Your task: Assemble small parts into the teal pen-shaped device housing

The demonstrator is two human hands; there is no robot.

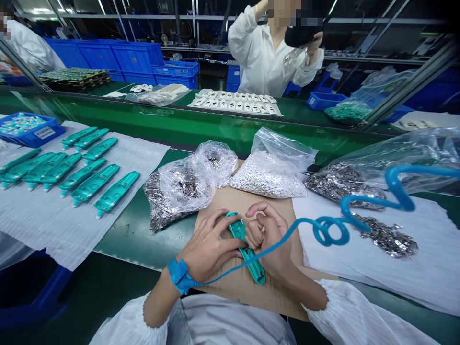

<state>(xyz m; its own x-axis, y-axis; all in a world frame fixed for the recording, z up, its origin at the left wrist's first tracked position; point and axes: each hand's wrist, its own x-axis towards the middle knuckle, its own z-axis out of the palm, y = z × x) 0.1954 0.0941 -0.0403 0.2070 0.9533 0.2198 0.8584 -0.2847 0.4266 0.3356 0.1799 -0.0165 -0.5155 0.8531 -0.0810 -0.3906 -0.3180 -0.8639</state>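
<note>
A teal plastic housing [256, 271], long and narrow, lies at a slant on the brown cardboard [283, 299] in front of me. My left hand [212, 244] grips its far end between thumb and fingers. Over the middle of the housing, my right hand [269, 235] is curled with its fingers pinched together; whatever they hold, if anything, is too small to make out. A blue wrist strap [179, 275] is round my left wrist, and its coiled blue cord [330, 230] runs across the housing and my right hand.
Several teal housings [117, 191] lie on white sheeting to the left. Beyond the cardboard stand bags of metal parts [172, 191] and a bag of small white parts [268, 175]. Loose metal clips [391, 237] lie at right. Another person [273, 62] is across the bench.
</note>
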